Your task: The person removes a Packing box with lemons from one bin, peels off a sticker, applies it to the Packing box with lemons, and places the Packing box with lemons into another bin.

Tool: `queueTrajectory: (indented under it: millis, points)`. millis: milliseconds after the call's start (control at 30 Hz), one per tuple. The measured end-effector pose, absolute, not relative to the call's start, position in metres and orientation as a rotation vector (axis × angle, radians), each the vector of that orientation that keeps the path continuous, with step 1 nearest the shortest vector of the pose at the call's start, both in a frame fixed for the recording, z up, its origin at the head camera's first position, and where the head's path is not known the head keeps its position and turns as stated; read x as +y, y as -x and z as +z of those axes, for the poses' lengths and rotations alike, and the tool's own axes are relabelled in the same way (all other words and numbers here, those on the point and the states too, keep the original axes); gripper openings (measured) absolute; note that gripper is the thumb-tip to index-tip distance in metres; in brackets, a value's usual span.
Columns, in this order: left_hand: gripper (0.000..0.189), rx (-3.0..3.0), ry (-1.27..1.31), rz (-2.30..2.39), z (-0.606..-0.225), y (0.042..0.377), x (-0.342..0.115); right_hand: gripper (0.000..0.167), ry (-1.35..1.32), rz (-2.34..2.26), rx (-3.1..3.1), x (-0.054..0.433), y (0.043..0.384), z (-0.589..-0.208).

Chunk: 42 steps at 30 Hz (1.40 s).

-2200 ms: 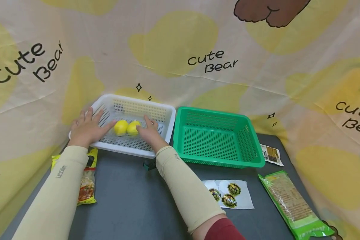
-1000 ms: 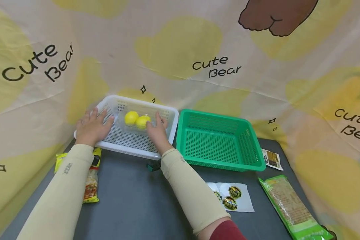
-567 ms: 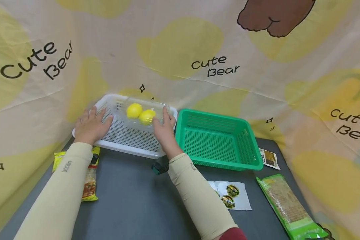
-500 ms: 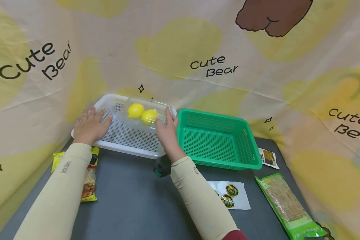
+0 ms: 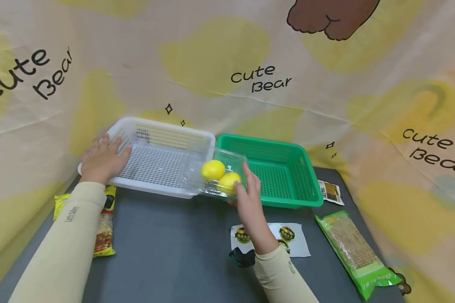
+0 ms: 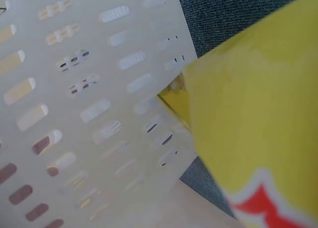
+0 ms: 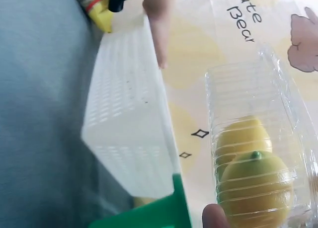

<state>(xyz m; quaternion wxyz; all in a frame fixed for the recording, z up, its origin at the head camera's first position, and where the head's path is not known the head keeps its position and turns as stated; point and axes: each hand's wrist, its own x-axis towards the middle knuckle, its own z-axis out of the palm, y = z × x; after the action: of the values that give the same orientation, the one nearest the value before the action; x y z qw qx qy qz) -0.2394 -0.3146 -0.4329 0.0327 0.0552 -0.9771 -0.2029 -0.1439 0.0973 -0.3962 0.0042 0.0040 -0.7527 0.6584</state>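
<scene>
Carrying step, apparently: right hand point(image 5: 250, 206), fingers clamped on clear box point(image 5: 227, 164) of lemons point(image 5: 213, 170) above junction of white basket point(image 5: 155, 162) and green basket point(image 5: 280, 179); left hand point(image 5: 103, 160), fingers apart, at white rim. Next move presumably needs level support.

Apparent room above green basket point(image 5: 273, 174), barring rim point(image 5: 293, 205)

Backdrop cloth point(image 5: 117, 42): cream, slightly creased, hung behind tabletop point(image 5: 167, 252) and wrapped down along left and right sides
Yellow blobs point(image 5: 216, 54): large, soft-edged, scattered all over
"Cute Bear" lettering point(image 5: 260, 78): black, handwritten style, repeated left, centre and right; left copy cut off at view's edge
Bear legs point(image 5: 331, 17): brown, black outline, top edge of head view
Sparkles point(image 5: 168, 109): small black four-point outlines, in pairs
Tabletop: dark grey, matte, rounded far right corner
Light: soft, even, faint shadows on tabletop
</scene>
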Motion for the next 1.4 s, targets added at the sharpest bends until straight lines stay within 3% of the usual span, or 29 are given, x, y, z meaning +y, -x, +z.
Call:
queueTrajectory:
  millis: [533, 800, 1167, 1400]
  points:
    - [0.087, -3.019, -0.21, -0.63, -0.422, 0.234, -0.317, 0.065, -0.062, 2.028, -2.423, 0.13, 0.06, -0.414]
    - [0.089, -3.032, -0.206, -0.625, -0.424, 0.238, -0.316, 0.064, -0.11, 1.784, -2.52, 0.126, 0.046, -0.444]
    - [0.091, -3.034, -0.188, -0.636, -0.426, 0.239, -0.313, 0.065, -0.021, 1.979, -2.544, 0.114, 0.037, -0.474]
    - [0.09, -3.044, -0.185, -0.637, -0.427, 0.239, -0.311, 0.064, -0.052, 1.86, -2.567, 0.104, 0.042, -0.487]
